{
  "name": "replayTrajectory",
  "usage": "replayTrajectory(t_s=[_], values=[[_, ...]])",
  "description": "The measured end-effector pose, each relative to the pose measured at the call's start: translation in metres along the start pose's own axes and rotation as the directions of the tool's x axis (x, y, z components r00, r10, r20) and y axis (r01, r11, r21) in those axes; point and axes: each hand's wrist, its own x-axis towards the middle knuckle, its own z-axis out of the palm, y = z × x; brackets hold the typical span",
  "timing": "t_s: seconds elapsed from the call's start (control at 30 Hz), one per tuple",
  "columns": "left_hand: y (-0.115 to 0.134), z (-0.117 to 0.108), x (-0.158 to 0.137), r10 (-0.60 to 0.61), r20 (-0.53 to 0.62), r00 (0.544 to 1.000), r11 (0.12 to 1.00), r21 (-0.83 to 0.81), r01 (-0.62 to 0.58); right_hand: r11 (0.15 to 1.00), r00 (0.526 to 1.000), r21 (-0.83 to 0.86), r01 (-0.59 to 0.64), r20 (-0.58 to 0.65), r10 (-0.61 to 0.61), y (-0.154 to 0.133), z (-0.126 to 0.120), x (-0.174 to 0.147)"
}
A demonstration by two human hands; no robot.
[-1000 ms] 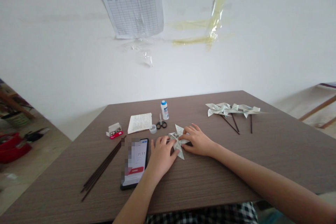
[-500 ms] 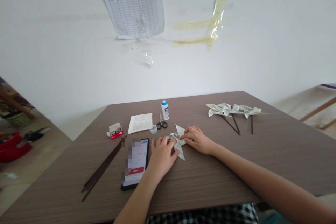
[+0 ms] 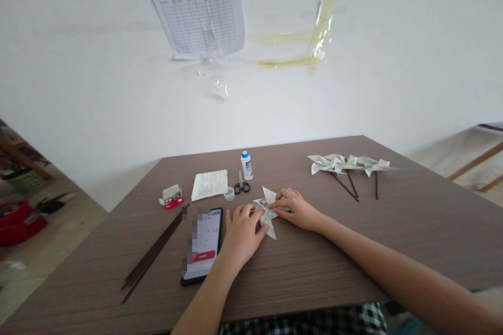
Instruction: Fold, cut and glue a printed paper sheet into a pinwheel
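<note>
A pinwheel folded from printed paper (image 3: 269, 232) lies flat on the table between my hands, its pointed blades spread outward. My left hand (image 3: 244, 230) holds it down from the left, the thumb on the lower blade and the fingertips near the middle. From the right, my right hand (image 3: 301, 210) presses its bent fingers on the centre and right side. The fingers hide part of the folds. Close to my left wrist lies a phone (image 3: 204, 248) with a lit screen.
Finished pinwheels on sticks (image 3: 334, 164) lie at the back right. Behind my hands are a glue bottle (image 3: 247, 166), scissors (image 3: 241, 187), a tape roll (image 3: 229, 193), a stack of printed paper (image 3: 209, 184) and a small red-and-white box (image 3: 172, 198). Several dark sticks (image 3: 155, 251) lie on the left.
The view has shifted very slightly. Both hands keep almost the same place on the pinwheel.
</note>
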Motion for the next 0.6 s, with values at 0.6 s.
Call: replayTrajectory(t_s=[0.6], values=[[0.0015, -0.0018, 0.0, -0.005, -0.02, 1.0, 1.0, -0.012, 0.005, 0.998, 0.999, -0.056, 0.013, 0.048, -0.01, -0.0093, -0.0066, -0.0014]])
